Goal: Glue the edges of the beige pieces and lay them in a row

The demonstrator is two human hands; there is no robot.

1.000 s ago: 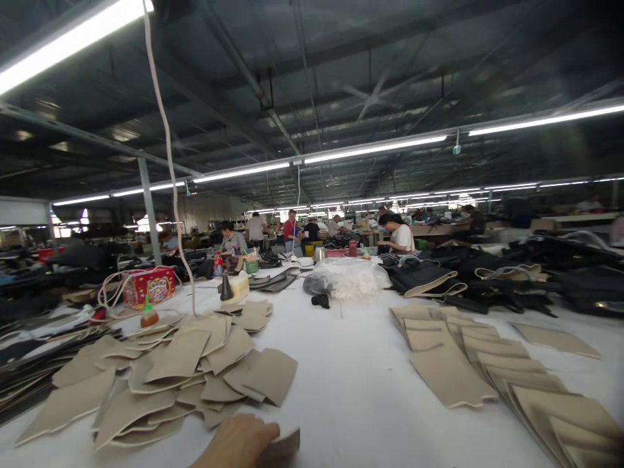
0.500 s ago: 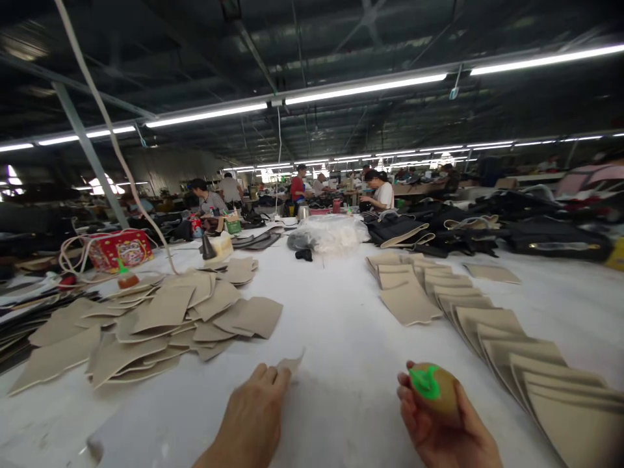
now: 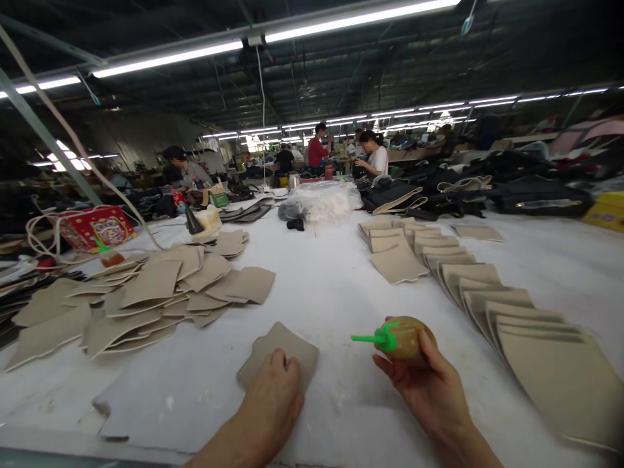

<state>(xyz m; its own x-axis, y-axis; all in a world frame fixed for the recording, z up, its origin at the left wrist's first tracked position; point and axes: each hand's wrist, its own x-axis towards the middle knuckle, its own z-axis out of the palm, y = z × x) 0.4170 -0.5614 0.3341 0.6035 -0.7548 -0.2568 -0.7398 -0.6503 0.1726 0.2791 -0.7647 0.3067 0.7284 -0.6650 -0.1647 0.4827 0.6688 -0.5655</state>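
My left hand (image 3: pixel 273 396) rests on a beige piece (image 3: pixel 287 344) that lies on the white tabletop (image 3: pixel 336 292); its fingers are curled, with the tips against the piece. My right hand (image 3: pixel 429 383) is wrapped round a rounded bottle (image 3: pixel 410 339) of brownish stuff. The bottle is tilted on its side, and its green nozzle (image 3: pixel 368 338) points left, towards the beige piece but apart from it.
Loose beige pieces (image 3: pixel 151 286) are heaped at the left. An overlapping row of beige pieces (image 3: pixel 521 325) runs down the right. Further back are clear plastic (image 3: pixel 322 200), a red box (image 3: pixel 97 229), a second bottle (image 3: pixel 111 259) and dark bags (image 3: pixel 536 195). People work beyond.
The beige piece by my left hand now lies flat under its fingers. The bottle in my right hand has turned so its nozzle points left. The camera view has tilted down.
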